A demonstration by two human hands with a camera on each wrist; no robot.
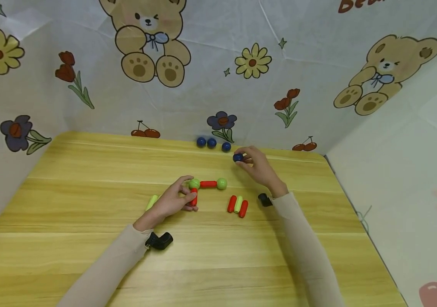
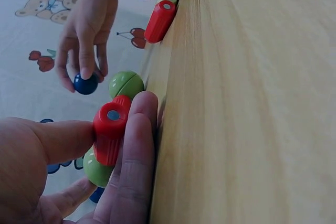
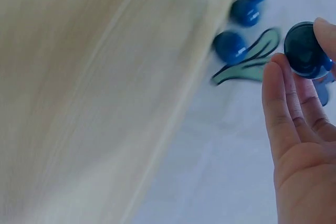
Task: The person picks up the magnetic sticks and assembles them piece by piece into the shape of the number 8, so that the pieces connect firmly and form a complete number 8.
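My left hand (image 1: 170, 199) pinches a red rod (image 1: 194, 198) between thumb and fingers. The rod meets a green ball (image 1: 194, 183), from which a second red rod (image 1: 208, 184) runs right to another green ball (image 1: 222, 183). In the left wrist view, a grey disc shows on the end of the held red rod (image 2: 107, 135). Toward the back of the table, my right hand (image 1: 258, 167) grips a dark blue ball (image 1: 237, 157) at its fingertips. The right wrist view shows this blue ball (image 3: 304, 51) between thumb and fingers, apart from the other balls.
Three more blue balls (image 1: 211, 143) lie along the table's back edge. Two red rods and one yellow-green rod (image 1: 238, 204) lie side by side right of centre. Another yellow-green rod (image 1: 151, 202) is partly hidden behind my left hand. A printed cloth (image 1: 211, 102) hangs behind the table.
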